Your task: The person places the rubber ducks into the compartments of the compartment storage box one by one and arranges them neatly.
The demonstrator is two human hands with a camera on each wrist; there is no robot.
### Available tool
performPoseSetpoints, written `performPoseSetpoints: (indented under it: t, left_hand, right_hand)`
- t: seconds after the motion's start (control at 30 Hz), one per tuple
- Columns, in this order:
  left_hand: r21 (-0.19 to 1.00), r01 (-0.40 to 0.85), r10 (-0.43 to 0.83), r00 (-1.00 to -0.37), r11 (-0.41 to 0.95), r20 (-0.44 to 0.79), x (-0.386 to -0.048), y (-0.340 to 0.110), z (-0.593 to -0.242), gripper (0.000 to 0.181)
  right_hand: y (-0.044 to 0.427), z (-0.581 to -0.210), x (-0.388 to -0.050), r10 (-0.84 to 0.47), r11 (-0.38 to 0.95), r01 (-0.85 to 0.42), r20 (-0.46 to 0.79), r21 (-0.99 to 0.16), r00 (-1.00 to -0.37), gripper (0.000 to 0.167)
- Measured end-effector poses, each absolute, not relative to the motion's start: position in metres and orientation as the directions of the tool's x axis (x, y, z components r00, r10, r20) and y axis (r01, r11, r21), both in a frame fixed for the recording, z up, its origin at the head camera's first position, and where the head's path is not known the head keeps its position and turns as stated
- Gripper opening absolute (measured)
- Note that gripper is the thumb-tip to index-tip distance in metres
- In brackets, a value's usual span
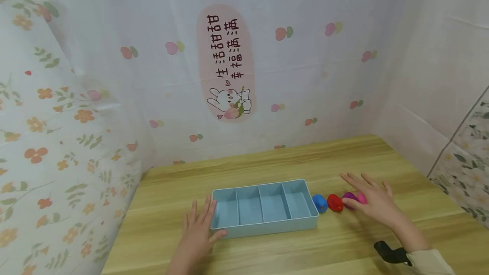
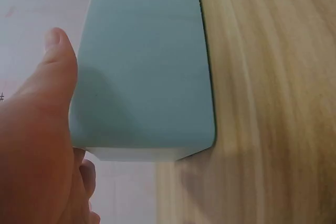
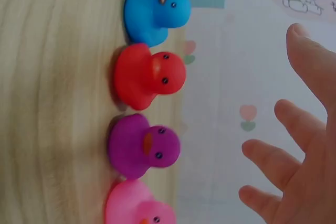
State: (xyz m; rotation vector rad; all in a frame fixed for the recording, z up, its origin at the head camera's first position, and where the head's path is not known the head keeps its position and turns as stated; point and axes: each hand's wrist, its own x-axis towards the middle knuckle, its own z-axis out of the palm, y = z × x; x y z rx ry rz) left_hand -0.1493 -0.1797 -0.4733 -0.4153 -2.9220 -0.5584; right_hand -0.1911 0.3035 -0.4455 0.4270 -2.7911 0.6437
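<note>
Pale-blue, plastic-looking rectangular tray with four compartments (image 1: pixel 267 227) sits on the wood-grain surface (image 1: pixel 160 198). Risk: glossy round-bodied blue toy duck (image 3: pixel 144 17), red toy duck (image 3: pixel 134 77), purple toy duck (image 3: pixel 128 145) and pink toy duck (image 3: pixel 126 200) stand close together, so a wide-fingered reach could tip a neighbour; too much push from the left could slide the tray into the blue one. Row lies off the tray's right end, purple and pink nearest the right grip (image 1: pixel 370 198), which is spread wide, holding nothing, fingertips apart from them. Left grip (image 1: pixel 196 234): extended fingers against the tray's left end, not wrapped round it.
</note>
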Motion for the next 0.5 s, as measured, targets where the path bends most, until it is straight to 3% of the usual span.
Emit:
performPoseSetpoints:
  t: [0.23,0.5]
  left_hand:
    - [0.339,0.290,0.230,-0.951,0.895,0.206,-0.150,-0.180,-0.478,0.084]
    - [0.342,0.298,0.225,-0.945,0.891,0.236,-0.150,-0.177,-0.479,0.075]
  right_hand:
    - [0.316,-0.454,-0.188,-0.187,0.852,-0.322,0.334,-0.412,-0.924,0.067]
    - [0.332,-0.466,-0.185,-0.138,0.893,-0.262,0.330,-0.366,-0.934,0.060]
